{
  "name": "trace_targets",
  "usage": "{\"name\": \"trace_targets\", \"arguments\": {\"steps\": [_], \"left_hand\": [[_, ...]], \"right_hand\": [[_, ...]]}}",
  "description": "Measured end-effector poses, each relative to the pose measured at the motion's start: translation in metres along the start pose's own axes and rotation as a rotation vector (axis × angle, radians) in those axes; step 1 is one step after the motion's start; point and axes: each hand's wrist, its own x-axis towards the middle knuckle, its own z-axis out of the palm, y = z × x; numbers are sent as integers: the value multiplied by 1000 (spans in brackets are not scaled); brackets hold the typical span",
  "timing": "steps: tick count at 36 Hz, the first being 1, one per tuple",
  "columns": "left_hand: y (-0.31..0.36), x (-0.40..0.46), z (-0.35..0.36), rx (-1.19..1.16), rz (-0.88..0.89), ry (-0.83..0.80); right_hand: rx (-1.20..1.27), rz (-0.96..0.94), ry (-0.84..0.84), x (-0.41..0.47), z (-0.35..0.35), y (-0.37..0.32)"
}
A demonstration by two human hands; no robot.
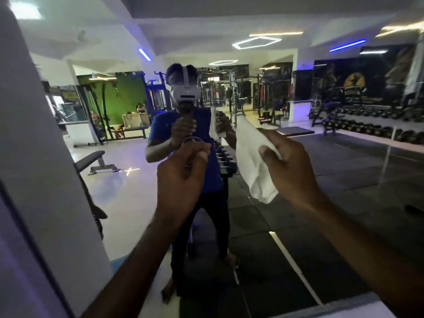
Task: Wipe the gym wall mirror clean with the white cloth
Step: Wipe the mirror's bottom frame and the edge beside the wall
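The large gym wall mirror (286, 157) fills most of the view, framed on the left by a pale white wall edge (34, 157). The right hand (291, 166) is raised in front of the glass, its fingers (267, 152) and thumb pinching the white cloth (252, 161), which hangs folded and limp from that grip, its lower end drooping below the hand; whether the cloth touches the mirror cannot be told. The left hand (181, 177) is held up just beside it at about the same height, fingers curled tight around a small object with a clear, purplish rounded top (193, 140), too hidden to name. In the reflection stands a person in a blue shirt (181, 143) and dark trousers wearing a white headset (184, 88), mirroring both raised hands, with a black weight bench (94, 161), a rack of dumbbells (226, 157), dark rubber floor mats (332, 203) and lit ceiling strips behind
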Motion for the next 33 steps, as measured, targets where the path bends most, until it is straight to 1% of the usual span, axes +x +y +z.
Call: {"name": "trace_targets", "arguments": {"steps": [3,8,13,16,23,28,33], "left_hand": [[21,-17,72,-36,-40,-24],[65,-41,183,-95,-66,-140],[75,-57,282,-88,-106,-239],[77,-69,340,-105,-95,-242],[67,-96,467,-178,-176,-310],[52,-114,567,-257,-260,-358],[38,-135,667,-310,-422,-398]], "right_hand": [[-40,57,-6,-8,-70,36],[-121,152,-12,-17,-175,96],[-168,235,21,-24,-256,152],[-200,305,41,-33,-294,191],[-250,496,69,-46,-366,274],[-315,574,58,-49,-417,348],[-357,663,14,-53,-466,425]]}}
